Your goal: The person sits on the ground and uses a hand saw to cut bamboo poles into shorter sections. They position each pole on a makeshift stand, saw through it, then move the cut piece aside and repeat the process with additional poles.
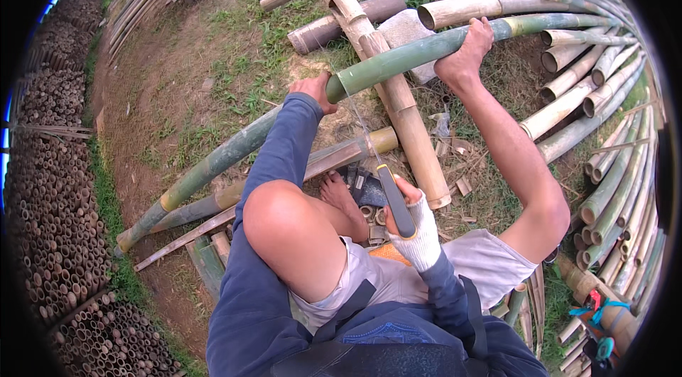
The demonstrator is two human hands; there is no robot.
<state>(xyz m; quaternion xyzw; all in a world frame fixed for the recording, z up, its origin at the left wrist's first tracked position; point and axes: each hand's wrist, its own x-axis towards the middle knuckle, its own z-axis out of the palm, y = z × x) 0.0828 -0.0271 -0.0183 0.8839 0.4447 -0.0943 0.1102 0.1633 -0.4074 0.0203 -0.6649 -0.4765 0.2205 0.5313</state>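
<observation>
A long green bamboo pole (pixel 398 59) slants across in front of me, propped on a crossed bamboo support (pixel 408 121). My left hand (pixel 312 89), at the end of a blue sleeve, is closed round the pole just left of a saw line. In a white fingerless glove, my right hand (pixel 412 217) grips the dark, yellow-trimmed handle of a hand saw (pixel 396 199). Its thin blade runs up to the pole and lies against it at the cut; how deep it has gone I cannot tell. My bare right foot (pixel 469 50) presses on the pole right of the cut.
Cut bamboo poles (pixel 568 114) fan out along the right. A large stack of short bamboo pieces (pixel 60 199) lines the left. Beside the support lie a pale stone block (pixel 408 36) and a thick bamboo piece (pixel 341 22). Another pole (pixel 312 164) lies below the held one, near my left foot.
</observation>
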